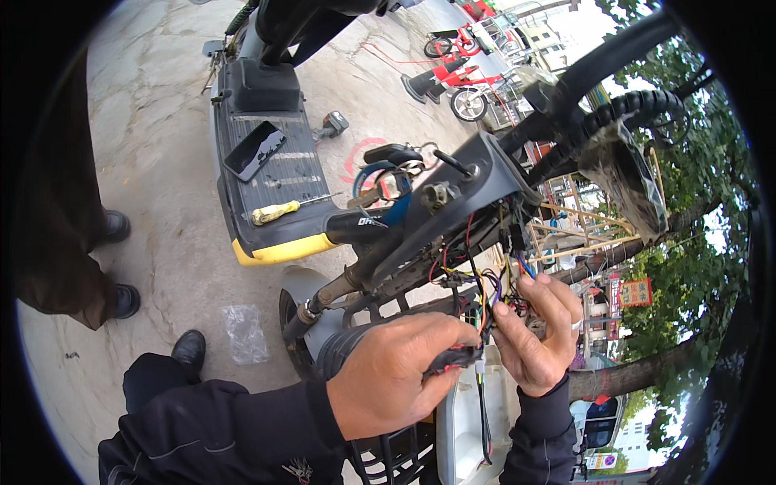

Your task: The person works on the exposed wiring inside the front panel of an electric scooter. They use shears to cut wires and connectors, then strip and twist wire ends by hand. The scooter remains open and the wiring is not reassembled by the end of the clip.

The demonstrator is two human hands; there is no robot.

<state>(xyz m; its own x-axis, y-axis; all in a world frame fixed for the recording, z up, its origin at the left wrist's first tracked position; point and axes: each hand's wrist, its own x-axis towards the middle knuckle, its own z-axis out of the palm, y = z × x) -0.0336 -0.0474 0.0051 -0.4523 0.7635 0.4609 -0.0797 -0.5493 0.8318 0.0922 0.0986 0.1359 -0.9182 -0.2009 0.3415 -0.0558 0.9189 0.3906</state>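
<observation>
An electric scooter's front end stands before me, its dark front panel (pixel 465 190) opened up. Out of it hangs a bundle of coloured wires (pixel 491 283). My left hand (pixel 388 368) is closed around a small black-and-red object (pixel 454 360), whose kind is mostly hidden by the fingers. Close to its right, my right hand (pixel 537 327) pinches some of the wires between thumb and fingers. Below the hands, a white connector (pixel 480 366) with dark wires hangs down over a pale plastic part (pixel 461 428).
On the scooter's footboard (pixel 279 153) lie a phone (pixel 255 151) and a yellow-handled screwdriver (pixel 277 212). A power tool (pixel 331 125) rests on the ground beyond. A clear plastic bag (pixel 244 334) lies near my shoe (pixel 189 352). Another person's legs (pixel 65 242) stand at left.
</observation>
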